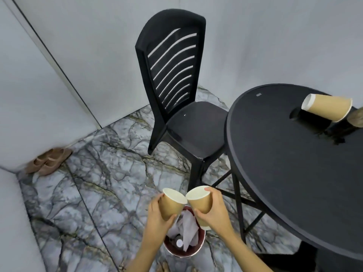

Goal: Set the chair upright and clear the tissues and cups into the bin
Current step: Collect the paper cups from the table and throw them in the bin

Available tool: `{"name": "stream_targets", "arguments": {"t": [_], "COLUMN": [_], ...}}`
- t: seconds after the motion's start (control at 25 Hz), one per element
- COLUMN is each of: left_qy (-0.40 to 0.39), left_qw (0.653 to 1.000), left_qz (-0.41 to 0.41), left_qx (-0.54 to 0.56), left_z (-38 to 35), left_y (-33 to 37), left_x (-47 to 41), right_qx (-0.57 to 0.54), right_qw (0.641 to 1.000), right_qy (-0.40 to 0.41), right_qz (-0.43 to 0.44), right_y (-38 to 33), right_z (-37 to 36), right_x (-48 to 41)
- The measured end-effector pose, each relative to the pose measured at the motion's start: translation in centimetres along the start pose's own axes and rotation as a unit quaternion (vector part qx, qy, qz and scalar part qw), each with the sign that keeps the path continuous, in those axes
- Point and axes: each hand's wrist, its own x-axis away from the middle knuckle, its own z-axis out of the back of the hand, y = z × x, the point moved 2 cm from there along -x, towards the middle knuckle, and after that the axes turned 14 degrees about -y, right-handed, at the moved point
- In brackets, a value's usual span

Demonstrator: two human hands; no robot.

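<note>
Head view: left hand (157,214) wraps a brown paper cup (171,205), fingers closed round its wall; cup tilted, long axis running 5 to 11 o'clock, open mouth toward 1 o'clock; right hand (213,210) grips a second brown cup (200,203), thumb over the rim, mouth facing 11 o'clock, base down toward 5 o'clock; the two rims touch at centre; both cups held directly above the bin (184,253) at 6 o'clock on the marble floor (102,173); bin holds crumpled white tissues (188,228). Black chair (176,99) stands upright at 12 o'clock, back toward the wall, seat tucked beside the round black table (284,173) at 3 o'clock. Third cup (328,107) lies on its side on the table at 2 o'clock, long axis roughly 9 to 3, base toward 9. Pair of tan shoes (49,160) at 9 o'clock by the wall.
</note>
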Motion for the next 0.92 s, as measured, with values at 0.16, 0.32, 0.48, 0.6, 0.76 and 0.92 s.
{"name": "stream_targets", "arguments": {"t": [0.16,0.32,0.48,0.6,0.76,0.92], "left_qy": [0.015,0.048,-0.007,-0.035,-0.075,-0.095], "left_qw": [0.999,0.994,0.993,0.997,0.993,0.993], "left_qz": [0.013,0.025,0.094,0.072,0.086,0.058], "left_qx": [0.049,0.092,0.072,0.0,-0.032,-0.028], "left_z": [-4.7,-8.5,-11.5,-12.8,-12.0,-9.3], "left_y": [-6.1,-12.2,-18.5,-22.2,-21.6,-15.9], "left_x": [-1.9,-3.2,-3.8,-2.2,-0.8,-0.4], "right_qx": [-0.014,-0.006,0.003,0.035,0.055,0.049], "right_qw": [0.999,0.999,0.994,0.982,0.976,0.983], "right_qy": [-0.008,-0.001,-0.06,-0.134,-0.164,-0.147], "right_qz": [-0.035,-0.045,-0.094,-0.128,-0.129,-0.097], "right_y": [6.6,12.7,17.6,20.1,20.6,15.8], "right_z": [-2.8,-5.8,-8.9,-10.3,-10.1,-8.1], "right_x": [-2.3,-4.1,-4.7,-3.8,-2.4,-1.3]}}
